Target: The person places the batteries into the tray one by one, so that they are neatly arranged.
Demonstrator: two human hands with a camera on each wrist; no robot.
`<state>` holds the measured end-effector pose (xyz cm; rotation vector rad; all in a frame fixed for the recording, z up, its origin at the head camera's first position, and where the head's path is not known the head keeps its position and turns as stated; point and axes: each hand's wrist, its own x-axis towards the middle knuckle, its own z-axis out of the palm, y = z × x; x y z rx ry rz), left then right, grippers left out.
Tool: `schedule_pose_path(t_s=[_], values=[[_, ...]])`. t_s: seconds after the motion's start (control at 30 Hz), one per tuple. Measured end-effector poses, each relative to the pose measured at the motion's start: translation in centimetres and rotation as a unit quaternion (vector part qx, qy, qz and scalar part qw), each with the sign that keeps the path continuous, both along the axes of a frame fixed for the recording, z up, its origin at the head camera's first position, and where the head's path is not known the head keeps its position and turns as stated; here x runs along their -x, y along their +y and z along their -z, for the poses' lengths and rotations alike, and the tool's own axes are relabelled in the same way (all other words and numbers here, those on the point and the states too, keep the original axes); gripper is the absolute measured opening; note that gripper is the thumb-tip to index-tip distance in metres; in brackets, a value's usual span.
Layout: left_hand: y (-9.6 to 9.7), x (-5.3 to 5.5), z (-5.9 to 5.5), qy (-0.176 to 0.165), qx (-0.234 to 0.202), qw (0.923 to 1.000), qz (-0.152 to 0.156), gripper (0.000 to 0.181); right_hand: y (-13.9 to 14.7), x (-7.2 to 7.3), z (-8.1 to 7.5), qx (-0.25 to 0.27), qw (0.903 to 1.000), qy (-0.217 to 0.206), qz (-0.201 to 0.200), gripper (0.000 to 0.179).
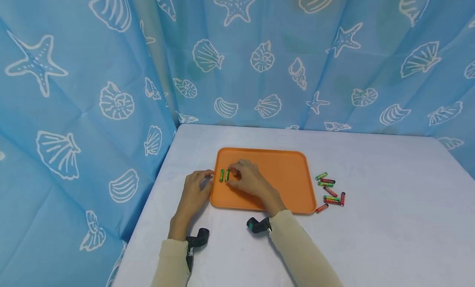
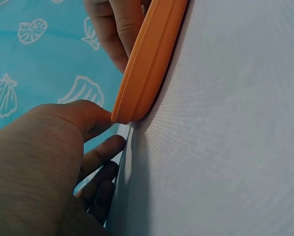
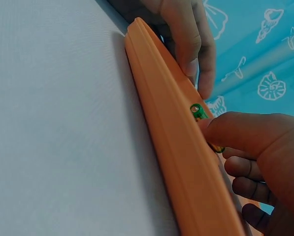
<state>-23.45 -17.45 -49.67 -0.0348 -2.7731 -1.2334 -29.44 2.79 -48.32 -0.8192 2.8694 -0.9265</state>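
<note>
An orange tray [image 1: 274, 167] lies on the white tabletop. Near its left side two green batteries lie side by side: the left green battery [image 1: 221, 175] lies free, and my right hand [image 1: 250, 179] pinches the right green battery [image 1: 227, 175] between thumb and fingers at its ends. In the right wrist view the thumb partly covers a green battery [image 3: 198, 111]. My left hand [image 1: 194, 192] rests at the tray's left edge with its fingers loosely bent; in the left wrist view its thumb touches the rim [image 2: 142, 73].
To the right of the tray lies a loose group of several red and green batteries, among them a red battery [image 1: 343, 199] and a green battery [image 1: 321, 176]. One red battery [image 1: 322, 208] lies close to the tray's lower right corner. A blue shell-patterned curtain [image 1: 245, 64] hangs behind and at left.
</note>
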Motion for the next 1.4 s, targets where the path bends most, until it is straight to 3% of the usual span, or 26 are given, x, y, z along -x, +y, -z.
schedule_pose_path(t_s=[0.5, 0.9, 1.17, 1.4], values=[[0.0, -0.1, -0.2, 0.033, -0.006, 0.9994, 0.013, 0.034, 0.0, -0.1, 0.1, 0.009, 0.9999, 0.011, -0.009, 0.037], [0.0, -0.2, -0.2, 0.010, -0.011, 0.9999, 0.008, 0.034, 0.3, -0.3, 0.1, 0.018, 0.9998, 0.007, 0.004, 0.039], [-0.2, -0.1, -0.4, 0.004, -0.010, 0.9999, -0.006, 0.034, 2.2, -1.9, -2.1, 0.052, 0.9985, 0.012, 0.009, 0.037], [0.0, -0.2, -0.1, -0.005, -0.012, 0.9999, 0.003, 0.035, 5.6, -3.9, -4.1, 0.062, 0.9971, 0.039, 0.021, 0.033]])
